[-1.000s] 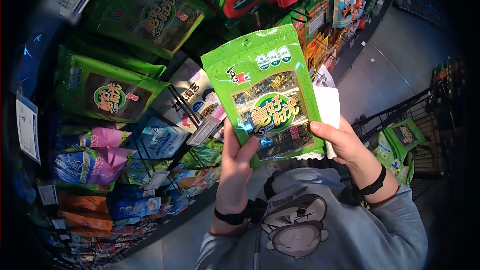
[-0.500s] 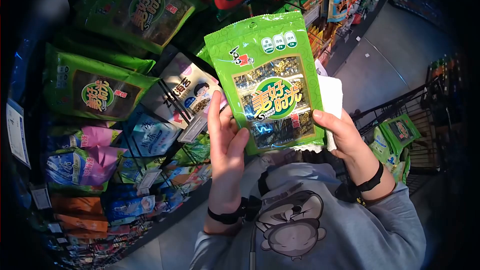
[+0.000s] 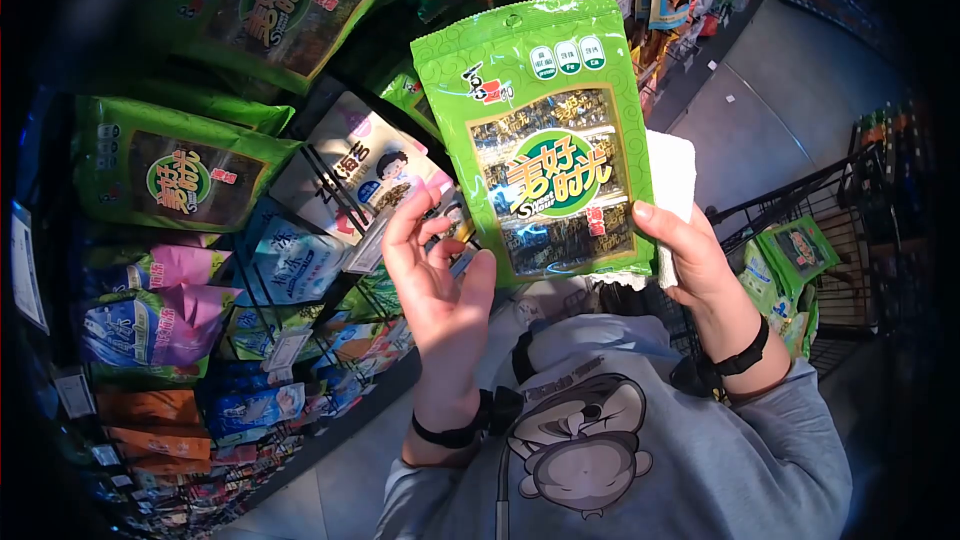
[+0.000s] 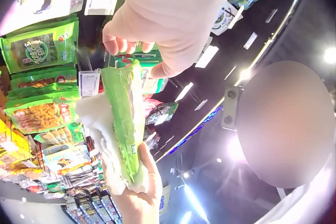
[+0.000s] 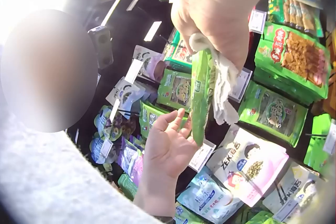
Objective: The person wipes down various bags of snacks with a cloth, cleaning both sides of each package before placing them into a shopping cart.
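Note:
A green seaweed snack bag [image 3: 550,140] with a clear window stands upright, its printed front facing the head camera. My right hand [image 3: 690,250] pinches its lower right edge, thumb in front. Behind the bag that same hand also keeps hold of a white cloth [image 3: 672,180]; in the right wrist view, the cloth [image 5: 224,85] hangs along the bag's back. Palm up and fingers loosely bent, my left hand [image 3: 435,280] is beside the bag's lower left corner with nothing in its grasp. The left wrist view shows the bag [image 4: 125,113] edge-on.
Shelves of hanging snack bags line the left, including matching green bags [image 3: 180,170] and a white-and-pink pouch [image 3: 355,165]. Price tags [image 3: 28,265] stick out from the racks. At right, a black wire cart [image 3: 850,290] holds green packages [image 3: 795,260].
My left hand has let go of the bag's lower left side and drawn away to the left, its fingers opening. The right hand still holds the bag, now slightly higher in view.

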`<state>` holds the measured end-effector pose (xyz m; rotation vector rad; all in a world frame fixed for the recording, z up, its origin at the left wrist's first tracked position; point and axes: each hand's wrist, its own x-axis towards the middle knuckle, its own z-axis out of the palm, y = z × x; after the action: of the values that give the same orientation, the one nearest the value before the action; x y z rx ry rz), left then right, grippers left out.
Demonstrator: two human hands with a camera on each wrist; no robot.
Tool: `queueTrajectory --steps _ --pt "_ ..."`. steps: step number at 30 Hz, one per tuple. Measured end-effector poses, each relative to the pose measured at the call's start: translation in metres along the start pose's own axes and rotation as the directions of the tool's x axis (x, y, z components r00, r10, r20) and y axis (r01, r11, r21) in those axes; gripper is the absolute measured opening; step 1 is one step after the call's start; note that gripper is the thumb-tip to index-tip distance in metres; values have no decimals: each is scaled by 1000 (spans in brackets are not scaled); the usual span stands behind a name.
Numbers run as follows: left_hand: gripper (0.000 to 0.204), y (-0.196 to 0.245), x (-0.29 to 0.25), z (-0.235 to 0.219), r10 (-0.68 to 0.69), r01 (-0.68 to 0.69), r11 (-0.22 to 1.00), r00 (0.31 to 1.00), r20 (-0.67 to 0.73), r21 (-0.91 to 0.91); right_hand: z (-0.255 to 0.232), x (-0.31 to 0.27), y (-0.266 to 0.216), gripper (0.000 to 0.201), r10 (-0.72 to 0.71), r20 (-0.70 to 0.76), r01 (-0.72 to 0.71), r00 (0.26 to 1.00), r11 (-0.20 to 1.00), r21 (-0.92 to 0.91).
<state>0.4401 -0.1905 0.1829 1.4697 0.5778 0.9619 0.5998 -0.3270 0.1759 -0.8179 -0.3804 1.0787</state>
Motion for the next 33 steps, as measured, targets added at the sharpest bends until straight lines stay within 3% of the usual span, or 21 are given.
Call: queueTrajectory --steps 2,4,5,6,8,9,10,11,12,13,14,16,17,20,23,26,27,30,31,33 --pt "66 -4 -4 -1 30 -29 999 999 -36 41 0 -1 0 49 -21 -6 21 1000 1000 -8" --pt "60 -7 -6 -2 61 -83 980 991 122 183 -1 -3 2 49 -44 -23 44 999 999 -30" --pt "69 3 -8 4 -26 -1 988 986 167 156 -1 -2 3 50 -71 -33 69 997 996 -55" --pt "69 7 -9 9 -26 -1 988 985 168 156 1 -3 4 50 -72 -34 70 997 996 -54" --pt "87 11 -11 19 35 -91 981 952 303 172 6 -6 5 48 -197 4 187 980 922 -339" --pt "87 8 -15 23 34 -91 981 952 305 173 6 -7 4 47 -196 142 237 970 886 -398" --pt "94 2 -20 25 -27 42 998 937 348 -36 0 -9 13 49 -164 213 239 963 886 -398" --pt "102 -4 -25 26 -75 182 955 912 402 -233 1 -6 13 52 -204 343 368 917 764 -529" --pt "111 -7 -27 26 -108 320 855 879 464 -408 4 -2 13 56 -214 473 496 854 608 -620" --pt "113 -7 -25 22 -220 473 750 837 500 -462 10 -1 11 53 -166 614 625 772 376 -684" --pt "110 -1 -27 18 -257 472 742 856 449 -476 14 -5 12 52 -148 602 619 785 227 -751" --pt "104 -20 -18 6 -193 547 654 789 584 -523 16 -6 6 51 -60 633 636 771 86 -767" --pt "104 -29 -14 3 -170 531 666 792 586 -524 23 -6 4 59 -130 633 644 763 68 -762" --pt "98 -33 -13 -4 -96 485 744 758 645 -459 26 -6 -2 64 -95 606 603 789 -66 -795" --pt "92 -25 -16 -7 -290 545 804 709 643 -239 35 -2 -17 76 -63 564 560 823 -76 -825" --pt "86 -29 -19 -9 -330 540 826 695 639 -161 44 2 -28 84 -94 534 517 840 -160 -841" --pt "81 -29 -15 -11 -316 561 814 646 695 -152 45 4 -28 89 -101 542 517 834 -198 -833" --pt "78 -27 -19 -13 -289 565 793 679 675 -228 54 9 -34 87 -149 555 499 818 -293 -815" --pt "77 -26 -16 -13 -206 532 804 666 717 -264 53 12 -34 83 -177 564 487 806 -342 -803" --pt "76 -26 -15 -16 -194 527 813 646 738 -247 58 14 -40 80 -216 558 468 801 -356 -809"
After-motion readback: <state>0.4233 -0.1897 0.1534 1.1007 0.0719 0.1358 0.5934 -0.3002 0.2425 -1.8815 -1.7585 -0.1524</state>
